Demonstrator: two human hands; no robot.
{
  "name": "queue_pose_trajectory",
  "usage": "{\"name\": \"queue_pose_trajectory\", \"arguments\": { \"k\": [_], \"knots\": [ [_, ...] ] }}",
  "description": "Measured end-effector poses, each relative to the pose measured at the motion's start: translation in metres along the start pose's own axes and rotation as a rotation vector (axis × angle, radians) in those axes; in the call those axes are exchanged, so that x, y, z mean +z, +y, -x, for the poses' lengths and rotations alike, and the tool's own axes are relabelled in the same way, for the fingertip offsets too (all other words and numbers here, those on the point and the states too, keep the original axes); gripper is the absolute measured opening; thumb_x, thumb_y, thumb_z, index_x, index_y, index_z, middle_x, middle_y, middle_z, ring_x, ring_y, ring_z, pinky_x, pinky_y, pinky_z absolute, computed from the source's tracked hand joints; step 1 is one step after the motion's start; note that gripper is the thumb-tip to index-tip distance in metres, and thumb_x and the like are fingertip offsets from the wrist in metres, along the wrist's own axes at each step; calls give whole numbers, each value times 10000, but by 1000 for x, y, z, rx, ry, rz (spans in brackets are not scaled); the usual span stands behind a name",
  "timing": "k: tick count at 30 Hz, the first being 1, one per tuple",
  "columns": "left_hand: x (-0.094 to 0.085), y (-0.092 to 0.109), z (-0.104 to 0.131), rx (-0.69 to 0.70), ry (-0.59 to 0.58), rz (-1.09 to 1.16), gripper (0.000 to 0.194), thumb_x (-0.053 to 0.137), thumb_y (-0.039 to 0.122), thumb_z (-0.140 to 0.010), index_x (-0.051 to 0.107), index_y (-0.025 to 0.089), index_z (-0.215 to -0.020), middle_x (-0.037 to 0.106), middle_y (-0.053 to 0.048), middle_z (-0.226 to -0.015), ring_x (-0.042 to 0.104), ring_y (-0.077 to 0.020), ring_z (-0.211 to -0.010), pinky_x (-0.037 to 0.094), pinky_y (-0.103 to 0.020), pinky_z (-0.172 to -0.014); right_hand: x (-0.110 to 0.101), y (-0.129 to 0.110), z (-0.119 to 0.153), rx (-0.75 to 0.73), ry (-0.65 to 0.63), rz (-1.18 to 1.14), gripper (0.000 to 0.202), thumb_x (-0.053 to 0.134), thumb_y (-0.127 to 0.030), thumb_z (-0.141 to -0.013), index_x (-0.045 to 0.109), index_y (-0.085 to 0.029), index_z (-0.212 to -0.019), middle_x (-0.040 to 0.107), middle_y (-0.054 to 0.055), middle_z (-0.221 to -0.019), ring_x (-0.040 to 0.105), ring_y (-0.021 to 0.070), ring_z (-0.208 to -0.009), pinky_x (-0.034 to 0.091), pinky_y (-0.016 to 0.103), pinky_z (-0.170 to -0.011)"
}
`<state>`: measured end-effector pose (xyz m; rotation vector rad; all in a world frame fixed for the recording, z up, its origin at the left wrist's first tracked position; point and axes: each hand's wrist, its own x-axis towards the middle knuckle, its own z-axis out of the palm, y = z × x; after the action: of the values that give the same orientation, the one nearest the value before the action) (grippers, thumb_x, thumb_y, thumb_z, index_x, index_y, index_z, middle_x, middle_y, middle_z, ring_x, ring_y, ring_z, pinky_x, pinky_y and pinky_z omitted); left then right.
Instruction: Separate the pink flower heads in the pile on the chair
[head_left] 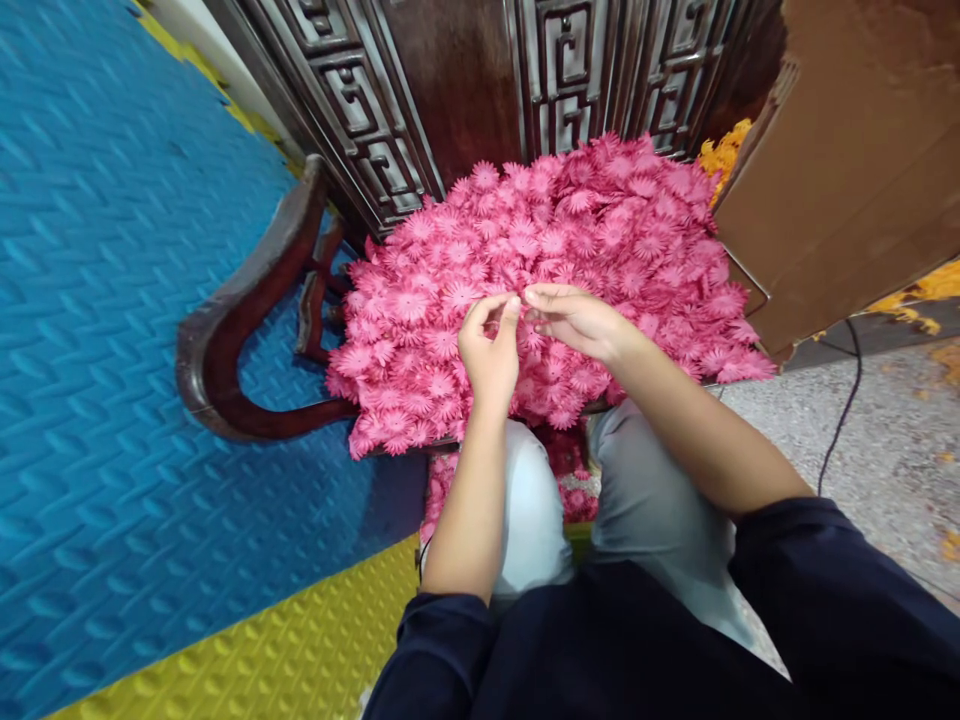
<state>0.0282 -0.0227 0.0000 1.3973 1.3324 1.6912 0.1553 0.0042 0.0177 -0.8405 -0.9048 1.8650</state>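
A deep heap of pink artificial flower heads (412, 310) lies on a dark wooden seat in front of me. Over the middle of this heap my left hand (489, 345) is closed in a pinch, thumb and forefinger tips together. My right hand (576, 318) comes in from the other side, its thumb and forefinger also pinched and its other fingers loosely curled. The fingertips of both hands nearly meet. Whatever is between them is too small to make out against the pink petals.
A curved dark wooden armrest (217, 385) stands at the left, with a carved wooden back (465, 80) behind the heap. At right is a large cardboard box (847, 160) near orange flowers (724, 155). Blue mat (112, 400) covers the left side; a black cable (844, 415) hangs at right.
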Motion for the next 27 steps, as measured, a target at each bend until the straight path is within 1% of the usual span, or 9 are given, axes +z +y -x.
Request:
{"name": "queue_pose_trajectory", "arguments": {
  "k": [2, 4, 8, 13, 16, 21, 24, 27],
  "knots": [
    [-2, -3, -2, -11, 30, -10, 122, 626, 274, -806, 688, 169, -808, 704, -28, -833, 639, -126, -803, 490, -250, -785, 2, -1, 1, 7, 24, 1, 212, 826, -226, -554, 673, -170, -689, 611, -44, -696, 515, 69, -689, 365, 222, -669],
    [-3, -6, -3, -23, 29, -44, 115, 627, 263, -796, 680, 160, -796, 693, -31, -809, 628, -127, -774, 485, -249, -755, 3, -2, 3, 8, 35, 21, 215, 829, -218, -535, 675, -165, -675, 611, -44, -685, 514, 67, -687, 358, 220, -668],
    [-4, -7, -3, 15, 6, -84, 105, 617, 262, -799, 656, 165, -795, 661, -24, -806, 605, -120, -765, 473, -242, -741, 4, -2, 3, -18, 19, 81, 178, 803, -226, -562, 684, -165, -680, 633, -33, -701, 508, 71, -699, 347, 230, -673],
    [-5, -3, -2, 88, -69, -26, 129, 629, 288, -800, 679, 169, -802, 654, -33, -832, 614, -128, -820, 477, -245, -775, 2, -2, 1, -47, 23, 106, 168, 800, -249, -563, 684, -173, -658, 632, -32, -683, 510, 75, -696, 341, 237, -673],
    [-5, -3, -3, 108, -80, -1, 124, 652, 294, -787, 688, 176, -781, 651, -26, -808, 613, -129, -803, 476, -245, -767, 0, -3, 2, -51, 10, 129, 164, 802, -270, -563, 687, -175, -632, 619, -42, -646, 502, 63, -667, 329, 228, -648],
    [-7, -6, -4, 86, -100, 46, 98, 653, 269, -785, 645, 181, -743, 610, -7, -762, 584, -125, -761, 454, -245, -755, 1, -5, 5, -68, -5, 177, 136, 799, -252, -548, 724, -179, -635, 653, -42, -638, 528, 55, -654, 352, 217, -646],
    [-7, -6, -4, 87, -81, 35, 91, 647, 242, -777, 614, 181, -718, 580, 1, -734, 556, -125, -730, 437, -243, -726, 3, -4, 5, -128, -16, 177, 105, 792, -228, -554, 733, -187, -632, 667, -43, -633, 537, 54, -643, 385, 220, -679],
    [-7, -6, -3, 56, -71, 48, 106, 635, 242, -778, 591, 179, -704, 558, 5, -716, 531, -121, -713, 420, -242, -715, 5, -3, 4, -140, -16, 172, 110, 797, -232, -554, 733, -185, -631, 663, -47, -622, 531, 50, -624, 389, 220, -682]
  ]
}}
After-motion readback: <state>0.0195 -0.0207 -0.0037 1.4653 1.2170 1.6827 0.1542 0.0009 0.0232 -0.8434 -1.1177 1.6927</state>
